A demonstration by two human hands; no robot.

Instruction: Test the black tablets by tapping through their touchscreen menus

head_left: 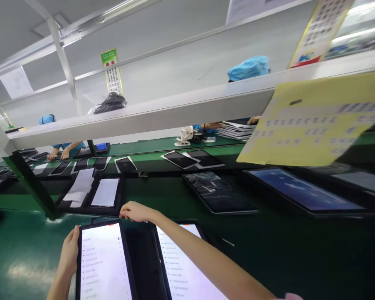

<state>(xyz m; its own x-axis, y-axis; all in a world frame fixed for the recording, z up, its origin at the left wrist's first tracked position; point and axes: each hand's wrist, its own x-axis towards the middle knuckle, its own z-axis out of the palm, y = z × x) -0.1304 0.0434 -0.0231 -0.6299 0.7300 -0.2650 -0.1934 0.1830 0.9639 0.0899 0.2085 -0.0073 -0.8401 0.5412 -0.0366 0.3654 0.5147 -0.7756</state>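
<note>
My left hand (pixel 69 252) grips the left edge of a lit tablet (pixel 104 262), which shows a white list screen. My right hand (pixel 137 211) reaches across, its fingers curled together by that tablet's top right corner; whatever they may hold is hidden. Under my right forearm lies a second lit tablet (pixel 177 258) with a similar list, partly covered by the arm. Just beyond my hands, a black tray (pixel 121 196) holds a smaller lit tablet (pixel 105 192) and some white sheets (pixel 80 185).
A dark tablet (pixel 218 193) and a large blue-screened tablet (pixel 303 189) lie to the right. A green post (pixel 31 183) rises at left, under a white shelf (pixel 162 106). A yellow sheet (pixel 312 121) hangs from it. Co-workers' hands (pixel 62 154) show across the bench, near a small fan (pixel 184 135).
</note>
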